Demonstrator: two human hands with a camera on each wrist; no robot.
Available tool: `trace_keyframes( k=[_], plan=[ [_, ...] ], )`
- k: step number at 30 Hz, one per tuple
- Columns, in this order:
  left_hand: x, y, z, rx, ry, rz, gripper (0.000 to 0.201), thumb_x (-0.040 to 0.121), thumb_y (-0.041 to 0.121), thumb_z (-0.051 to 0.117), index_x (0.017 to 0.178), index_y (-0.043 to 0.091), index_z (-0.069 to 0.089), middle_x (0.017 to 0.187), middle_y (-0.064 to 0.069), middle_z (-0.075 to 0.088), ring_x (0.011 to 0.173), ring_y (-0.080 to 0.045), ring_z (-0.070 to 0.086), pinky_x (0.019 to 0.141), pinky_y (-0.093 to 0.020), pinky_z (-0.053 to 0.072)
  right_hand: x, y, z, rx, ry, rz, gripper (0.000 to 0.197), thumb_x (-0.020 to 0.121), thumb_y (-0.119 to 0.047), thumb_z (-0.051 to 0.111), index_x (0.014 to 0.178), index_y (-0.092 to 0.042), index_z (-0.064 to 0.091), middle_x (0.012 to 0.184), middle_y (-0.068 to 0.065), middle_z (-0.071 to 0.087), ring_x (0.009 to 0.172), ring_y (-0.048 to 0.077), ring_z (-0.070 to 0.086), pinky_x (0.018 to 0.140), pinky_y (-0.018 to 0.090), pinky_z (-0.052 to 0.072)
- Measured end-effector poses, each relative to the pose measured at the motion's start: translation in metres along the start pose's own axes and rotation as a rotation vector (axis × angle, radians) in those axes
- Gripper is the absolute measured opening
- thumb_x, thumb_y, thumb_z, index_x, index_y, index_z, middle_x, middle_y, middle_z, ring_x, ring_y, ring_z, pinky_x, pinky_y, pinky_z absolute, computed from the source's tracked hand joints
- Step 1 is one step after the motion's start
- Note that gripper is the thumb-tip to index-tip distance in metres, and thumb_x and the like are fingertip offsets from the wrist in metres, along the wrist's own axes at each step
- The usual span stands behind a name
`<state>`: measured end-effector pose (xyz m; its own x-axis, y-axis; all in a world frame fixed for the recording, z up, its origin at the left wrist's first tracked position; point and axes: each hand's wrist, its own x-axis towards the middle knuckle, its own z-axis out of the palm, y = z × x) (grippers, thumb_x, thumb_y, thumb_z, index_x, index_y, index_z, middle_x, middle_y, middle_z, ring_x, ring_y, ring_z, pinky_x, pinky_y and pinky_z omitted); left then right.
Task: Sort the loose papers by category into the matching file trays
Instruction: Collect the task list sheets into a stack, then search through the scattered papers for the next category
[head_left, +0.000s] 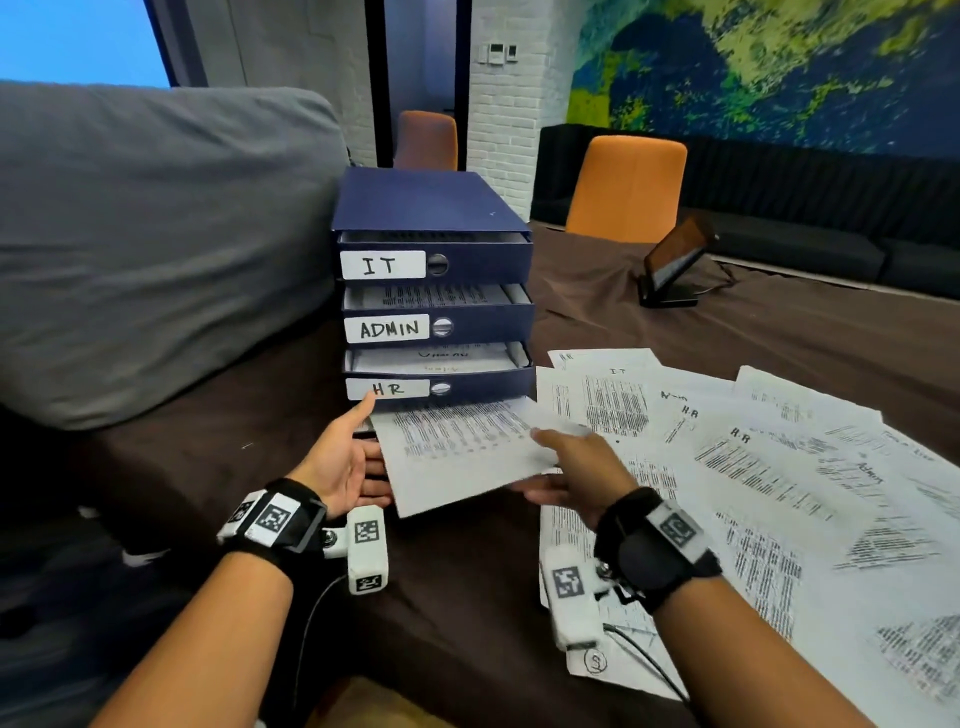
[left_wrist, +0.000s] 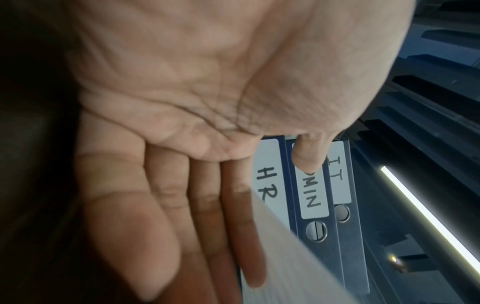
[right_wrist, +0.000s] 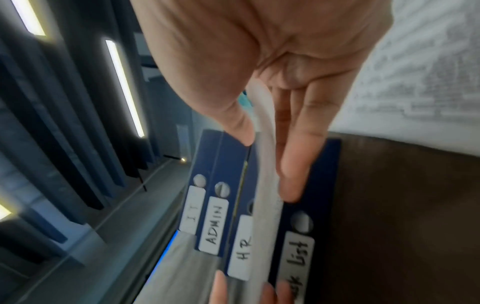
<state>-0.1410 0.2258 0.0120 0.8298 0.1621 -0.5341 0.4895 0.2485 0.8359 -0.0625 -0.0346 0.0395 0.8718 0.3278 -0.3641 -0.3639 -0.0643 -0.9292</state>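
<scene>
A dark blue drawer unit (head_left: 431, 208) stands on the table with trays labelled IT (head_left: 383, 265), ADMIN (head_left: 388, 329) and HR (head_left: 387, 388). The right wrist view shows a fourth tray label ending in "list" (right_wrist: 298, 265) at the bottom. A printed sheet (head_left: 457, 452) hangs level in front of the lowest trays, its far edge just under the HR tray. My right hand (head_left: 540, 462) pinches its right edge, thumb on top and fingers beneath. My left hand (head_left: 363, 447) lies palm up with straight fingers under the sheet's left edge, thumb raised near the HR label.
Several loose printed papers (head_left: 753, 467), some marked IT, Admin or HR, are spread over the brown table to the right. A large grey cushion (head_left: 156, 234) fills the left. A tablet on a stand (head_left: 675, 265) and orange chairs (head_left: 628, 187) are behind.
</scene>
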Motion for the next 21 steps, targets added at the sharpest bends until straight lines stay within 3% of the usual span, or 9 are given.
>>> trace_keyframes(
  k=[3,7,13,16,21],
  plan=[
    [-0.001,0.001,-0.004,0.026,0.01,-0.007,0.093,0.086,0.08,0.033,0.103,-0.002,0.073,0.097,-0.02,0.074,0.064,-0.029,0.068,0.057,-0.028,0.048,0.007,0.002,0.015,-0.158,-0.097,0.096,0.026,0.096,-0.031,0.06,0.104,-0.006,0.059,0.079,0.011,0.073,0.067,0.028,0.074,0.046,0.023,0.049],
    [-0.003,0.005,-0.007,0.05,-0.013,-0.025,0.074,0.089,0.067,0.044,0.08,-0.003,0.069,0.093,-0.022,0.072,0.055,-0.028,0.066,0.045,-0.023,0.048,0.015,-0.001,0.029,-0.266,-0.15,0.127,0.017,0.093,-0.022,0.054,0.083,-0.01,0.06,0.06,0.003,0.066,0.057,0.019,0.07,0.046,0.018,0.041],
    [-0.002,0.0,0.0,0.082,-0.158,0.02,0.055,0.079,0.054,0.058,0.077,0.002,0.076,0.093,-0.019,0.075,0.058,-0.023,0.07,0.044,-0.023,0.052,0.018,-0.008,0.045,-0.321,-0.195,0.071,0.016,0.097,-0.024,0.058,0.1,-0.01,0.065,0.068,0.003,0.07,0.057,0.016,0.067,0.046,0.02,0.044],
    [0.003,-0.003,0.016,0.068,-0.156,0.095,0.044,0.077,0.047,0.065,0.09,0.006,0.074,0.1,-0.015,0.076,0.065,-0.02,0.072,0.049,-0.022,0.054,0.019,-0.007,0.039,-0.343,-0.192,0.039,0.02,0.096,-0.03,0.061,0.098,-0.011,0.064,0.07,0.004,0.07,0.056,0.017,0.064,0.045,0.02,0.044],
    [0.011,-0.009,0.06,0.207,-0.185,0.113,0.029,0.098,0.033,0.058,0.11,0.009,0.069,0.109,-0.008,0.076,0.084,-0.021,0.074,0.062,-0.024,0.057,0.017,-0.004,-0.006,-0.365,-0.007,-0.005,0.017,0.094,-0.029,0.065,0.091,-0.013,0.064,0.08,0.007,0.069,0.059,0.018,0.063,0.051,0.022,0.047]
  ],
)
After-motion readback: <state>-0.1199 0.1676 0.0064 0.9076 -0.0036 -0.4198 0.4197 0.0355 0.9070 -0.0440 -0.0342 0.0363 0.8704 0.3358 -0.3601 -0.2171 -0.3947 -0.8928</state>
